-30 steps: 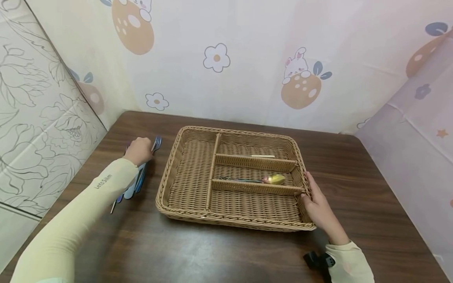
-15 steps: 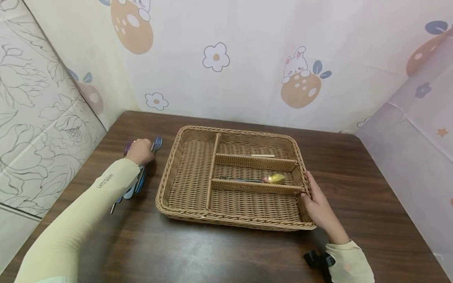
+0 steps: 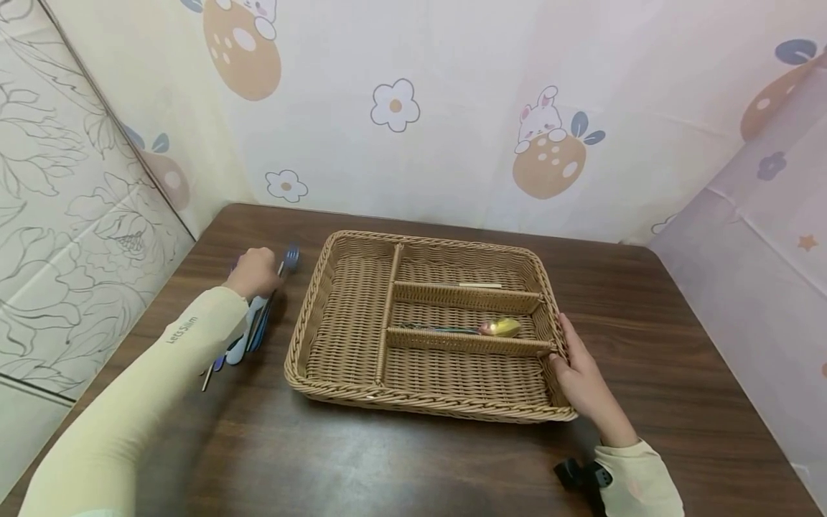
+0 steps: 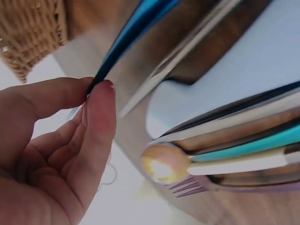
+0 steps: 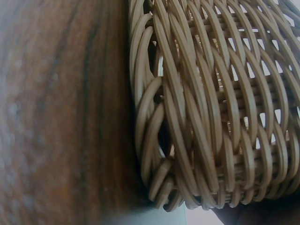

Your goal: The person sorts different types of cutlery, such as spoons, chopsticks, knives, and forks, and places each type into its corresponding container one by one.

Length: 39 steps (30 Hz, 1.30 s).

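At the left of the head view my left hand (image 3: 254, 273) pinches a blue fork (image 3: 292, 258), its tines pointing toward the wall. The left wrist view shows thumb and finger closed on the blue shaft (image 4: 126, 40), with the tines mostly hidden behind the fingers. Beside it lie a pale blue piece of cutlery (image 4: 225, 70), a gold spoon (image 4: 164, 162) and a purple fork (image 4: 190, 186). My right hand (image 3: 584, 377) grips the right rim of a woven basket (image 3: 433, 413), thumb inside the wall; the right wrist view shows only wicker (image 5: 225, 103) and table.
The basket has one long compartment at left and three narrower ones at right. A gold-bowled spoon (image 3: 500, 327) lies in the middle narrow one, and a thin cream-handled utensil (image 3: 480, 286) in the back one. Patterned fabric (image 3: 452, 143) hangs behind the brown table (image 3: 362, 467).
The blue fork has shifted slightly toward the wall, and my left hand has moved a little with it. My right hand and the basket have stayed in place.
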### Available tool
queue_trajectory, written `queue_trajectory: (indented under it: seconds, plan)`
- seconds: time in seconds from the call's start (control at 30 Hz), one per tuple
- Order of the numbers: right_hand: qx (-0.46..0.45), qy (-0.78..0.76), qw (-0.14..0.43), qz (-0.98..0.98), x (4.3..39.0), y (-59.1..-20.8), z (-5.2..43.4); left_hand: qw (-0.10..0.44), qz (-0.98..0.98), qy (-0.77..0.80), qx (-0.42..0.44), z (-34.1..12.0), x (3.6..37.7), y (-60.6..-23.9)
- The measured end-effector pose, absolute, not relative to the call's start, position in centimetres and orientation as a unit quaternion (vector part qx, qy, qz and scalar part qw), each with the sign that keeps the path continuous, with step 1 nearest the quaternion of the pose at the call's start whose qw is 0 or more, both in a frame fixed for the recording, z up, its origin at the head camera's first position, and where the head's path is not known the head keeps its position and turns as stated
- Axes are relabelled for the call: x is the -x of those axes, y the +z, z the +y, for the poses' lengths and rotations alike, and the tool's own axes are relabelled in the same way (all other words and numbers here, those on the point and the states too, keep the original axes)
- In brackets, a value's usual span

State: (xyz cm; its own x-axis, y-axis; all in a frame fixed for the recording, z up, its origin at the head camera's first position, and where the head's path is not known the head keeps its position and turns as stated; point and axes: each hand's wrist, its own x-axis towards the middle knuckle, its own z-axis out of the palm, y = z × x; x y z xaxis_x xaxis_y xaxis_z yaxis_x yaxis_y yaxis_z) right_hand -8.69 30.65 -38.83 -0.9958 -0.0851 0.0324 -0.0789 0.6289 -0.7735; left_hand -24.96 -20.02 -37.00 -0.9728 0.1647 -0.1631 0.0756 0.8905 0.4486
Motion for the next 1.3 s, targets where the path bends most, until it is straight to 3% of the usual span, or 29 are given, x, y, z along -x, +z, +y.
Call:
queue_trajectory:
  seconds: [0.43, 0.8, 1.3]
  plan:
    - [0.055, -0.431, -0.003, 0.901, 8.5, -38.8, 30.6, 0.044, 0.966, 0.215, -0.138, -18.2, 24.5, -32.7]
    - [0.051, -0.426, 0.004, 0.903, 8.5, -38.6, 30.4, -0.008, 0.951, 0.200, -0.236, -14.0, 22.5, -29.1]
    - [0.045, -0.423, 0.010, 0.905, 8.4, -38.1, 30.3, -0.040, 0.911, 0.151, -0.381, -8.1, 19.2, -27.3]
